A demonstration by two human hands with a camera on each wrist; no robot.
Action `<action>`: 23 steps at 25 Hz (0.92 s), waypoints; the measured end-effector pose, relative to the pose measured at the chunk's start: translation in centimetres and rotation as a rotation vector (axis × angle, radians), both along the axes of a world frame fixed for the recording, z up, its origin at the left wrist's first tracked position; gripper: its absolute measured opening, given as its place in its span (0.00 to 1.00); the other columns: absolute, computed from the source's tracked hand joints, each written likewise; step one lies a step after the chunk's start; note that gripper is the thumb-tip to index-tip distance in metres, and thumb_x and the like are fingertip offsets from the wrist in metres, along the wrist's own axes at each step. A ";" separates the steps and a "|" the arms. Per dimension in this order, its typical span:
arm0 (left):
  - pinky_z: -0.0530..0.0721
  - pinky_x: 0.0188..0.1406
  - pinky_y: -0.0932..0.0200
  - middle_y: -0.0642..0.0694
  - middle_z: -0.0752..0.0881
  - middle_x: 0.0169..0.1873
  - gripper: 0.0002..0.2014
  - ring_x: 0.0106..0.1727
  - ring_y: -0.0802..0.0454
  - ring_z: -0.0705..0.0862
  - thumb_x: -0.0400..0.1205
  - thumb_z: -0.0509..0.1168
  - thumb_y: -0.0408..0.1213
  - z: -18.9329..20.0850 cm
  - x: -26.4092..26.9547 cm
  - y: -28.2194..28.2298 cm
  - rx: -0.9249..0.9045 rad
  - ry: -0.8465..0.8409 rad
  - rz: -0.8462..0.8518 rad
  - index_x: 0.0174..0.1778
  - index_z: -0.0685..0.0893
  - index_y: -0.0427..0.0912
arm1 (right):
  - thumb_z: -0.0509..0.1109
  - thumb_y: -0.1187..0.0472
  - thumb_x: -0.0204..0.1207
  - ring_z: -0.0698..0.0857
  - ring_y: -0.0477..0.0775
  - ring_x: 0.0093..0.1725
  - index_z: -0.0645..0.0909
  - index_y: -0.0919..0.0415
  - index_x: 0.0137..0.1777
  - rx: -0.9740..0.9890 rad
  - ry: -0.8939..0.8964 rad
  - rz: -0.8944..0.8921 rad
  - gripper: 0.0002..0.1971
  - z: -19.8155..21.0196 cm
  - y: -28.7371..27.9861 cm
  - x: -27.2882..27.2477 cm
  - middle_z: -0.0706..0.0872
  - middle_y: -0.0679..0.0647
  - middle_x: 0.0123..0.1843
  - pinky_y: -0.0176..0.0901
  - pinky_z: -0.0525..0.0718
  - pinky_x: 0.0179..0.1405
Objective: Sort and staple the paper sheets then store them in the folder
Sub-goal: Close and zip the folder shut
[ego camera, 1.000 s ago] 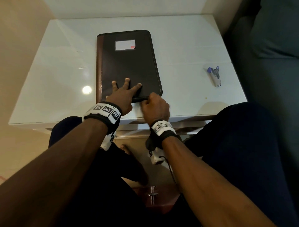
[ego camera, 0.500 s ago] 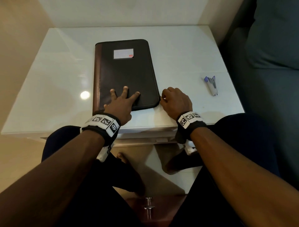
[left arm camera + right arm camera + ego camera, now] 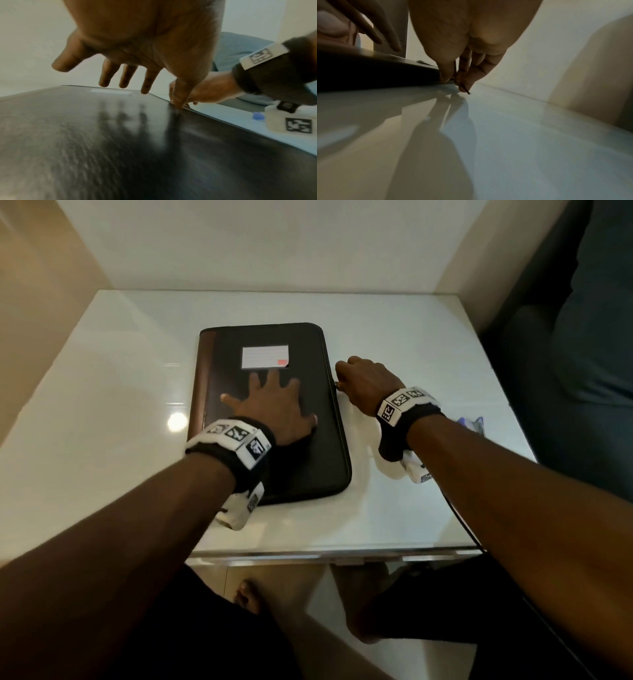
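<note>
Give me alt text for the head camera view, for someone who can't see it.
A person's left hand lies flat with fingers spread on a closed dark folder on a white table, while the right hand pinches the zipper pull on the folder's right edge. A white label sits near the folder's far end; a stapler peeks out behind the right wrist.
</note>
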State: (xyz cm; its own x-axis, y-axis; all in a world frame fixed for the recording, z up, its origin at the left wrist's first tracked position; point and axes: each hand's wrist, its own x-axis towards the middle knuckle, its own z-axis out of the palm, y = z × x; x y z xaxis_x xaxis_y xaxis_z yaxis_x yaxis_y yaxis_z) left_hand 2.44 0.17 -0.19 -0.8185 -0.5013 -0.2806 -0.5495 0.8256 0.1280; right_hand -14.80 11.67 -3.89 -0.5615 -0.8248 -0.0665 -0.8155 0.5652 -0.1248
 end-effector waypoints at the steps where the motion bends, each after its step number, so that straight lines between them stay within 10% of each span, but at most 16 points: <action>1: 0.55 0.74 0.09 0.45 0.51 0.90 0.45 0.90 0.31 0.48 0.76 0.65 0.72 -0.4 -1.2 -1.8 0.036 -0.005 0.017 0.87 0.58 0.60 | 0.61 0.52 0.89 0.83 0.66 0.49 0.74 0.60 0.54 0.019 0.012 0.015 0.10 0.1 -1.2 -1.2 0.79 0.60 0.53 0.55 0.80 0.45; 7: 0.53 0.81 0.15 0.46 0.37 0.90 0.63 0.88 0.26 0.34 0.58 0.63 0.88 -2.2 -3.8 -8.5 0.194 -0.077 0.057 0.88 0.45 0.70 | 0.64 0.63 0.87 0.83 0.67 0.50 0.82 0.63 0.61 0.110 0.145 0.139 0.08 1.2 -7.2 -7.5 0.79 0.62 0.58 0.52 0.76 0.44; 23: 0.52 0.75 0.09 0.47 0.33 0.90 0.59 0.88 0.29 0.30 0.65 0.68 0.81 -2.9 -3.8 -8.2 0.232 -0.078 0.040 0.88 0.46 0.69 | 0.68 0.66 0.82 0.82 0.67 0.60 0.87 0.52 0.61 0.480 0.506 0.577 0.13 4.7 -19.7 -9.9 0.84 0.57 0.61 0.53 0.81 0.39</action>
State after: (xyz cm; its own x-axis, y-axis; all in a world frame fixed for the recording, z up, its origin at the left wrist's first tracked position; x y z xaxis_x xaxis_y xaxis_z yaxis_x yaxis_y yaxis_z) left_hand -1.37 -8.04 -3.12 -0.7707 -0.4475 -0.4537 -0.5968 0.7563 0.2678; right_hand -24.68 -8.03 0.81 -0.1249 -0.9346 -0.3331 -0.8814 -0.0497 0.4698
